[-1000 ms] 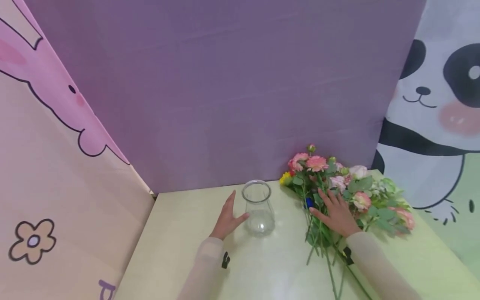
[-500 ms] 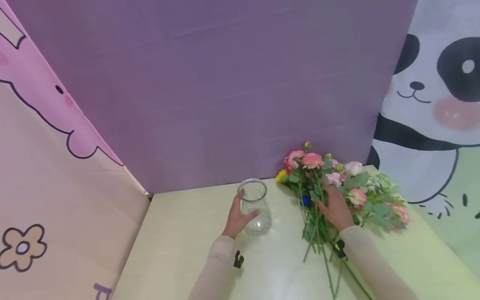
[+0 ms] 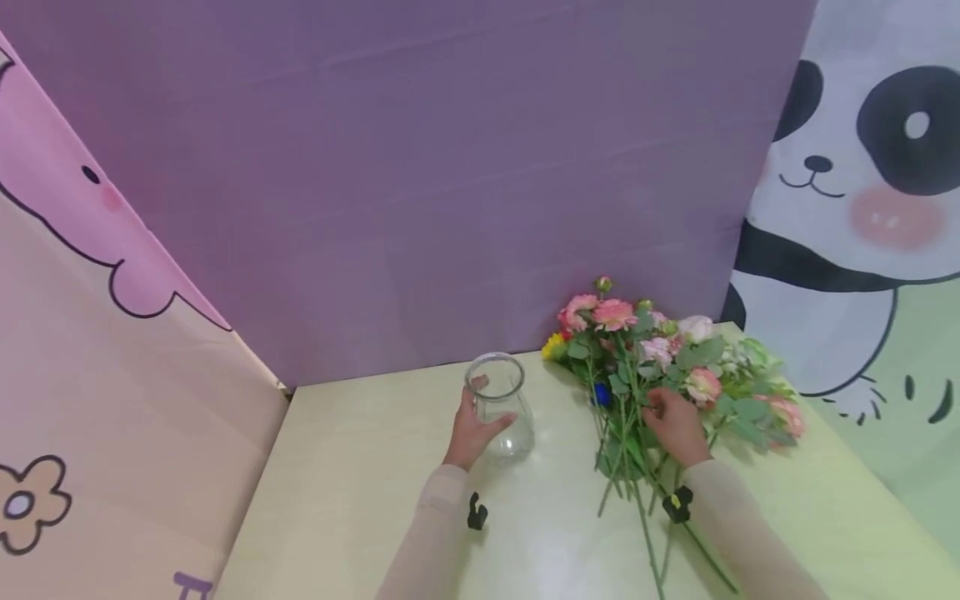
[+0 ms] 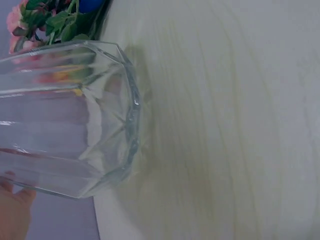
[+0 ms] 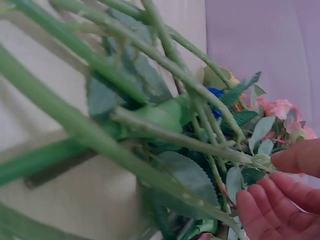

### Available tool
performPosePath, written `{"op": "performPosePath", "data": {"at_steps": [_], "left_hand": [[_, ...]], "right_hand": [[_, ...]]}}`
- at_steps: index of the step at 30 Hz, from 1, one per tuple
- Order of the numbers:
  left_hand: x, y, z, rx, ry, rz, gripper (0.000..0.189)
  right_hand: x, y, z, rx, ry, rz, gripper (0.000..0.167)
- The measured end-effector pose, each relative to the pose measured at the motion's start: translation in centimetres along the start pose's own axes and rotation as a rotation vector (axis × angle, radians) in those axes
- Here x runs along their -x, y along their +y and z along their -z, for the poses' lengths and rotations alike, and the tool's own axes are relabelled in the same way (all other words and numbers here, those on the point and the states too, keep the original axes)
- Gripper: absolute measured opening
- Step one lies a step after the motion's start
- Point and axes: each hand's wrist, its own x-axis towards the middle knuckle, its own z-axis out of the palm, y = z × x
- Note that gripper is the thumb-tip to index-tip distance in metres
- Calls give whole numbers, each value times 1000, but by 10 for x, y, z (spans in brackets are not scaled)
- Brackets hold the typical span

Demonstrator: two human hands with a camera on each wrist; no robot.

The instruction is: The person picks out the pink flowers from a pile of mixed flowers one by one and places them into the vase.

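Note:
My left hand holds a clear glass vase by its left side, thumb across the front and fingers behind the neck. In the left wrist view the faceted base of the vase fills the left side; part of the hand shows below it. My right hand is among the loose flowers, thumb and forefinger brought together. The right wrist view shows these fingertips pinching a thin green stem. Which bloom that stem carries is hard to tell.
Pink blooms, a yellow flower and a blue one lie in the pile, stems crossing toward the front. A purple panel stands behind the pale table. Printed walls flank both sides.
The left hand has moved right and taken hold of the vase. The right hand's spread fingers have closed to a pinch on a stem. The head view has shifted slightly.

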Motion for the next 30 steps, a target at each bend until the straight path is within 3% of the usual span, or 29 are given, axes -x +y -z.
{"op": "performPosePath", "data": {"at_steps": [6,15,24,30], "left_hand": [[-6,-10,1,45,-34,-32,84],[-4,-15,-4,53,-1,-65,83],[-6,-14,-3,14,-73,-71,86],[-3,-8,2,32,-99,-57,85]], "right_hand": [[2,1,-9,59,-42,-3,31],[0,-1,-12,64,-116,-62,37],[1,-4,-5,-53,-136,-115,36],[-1,3,-8,-203,-157,-142,35]]}}
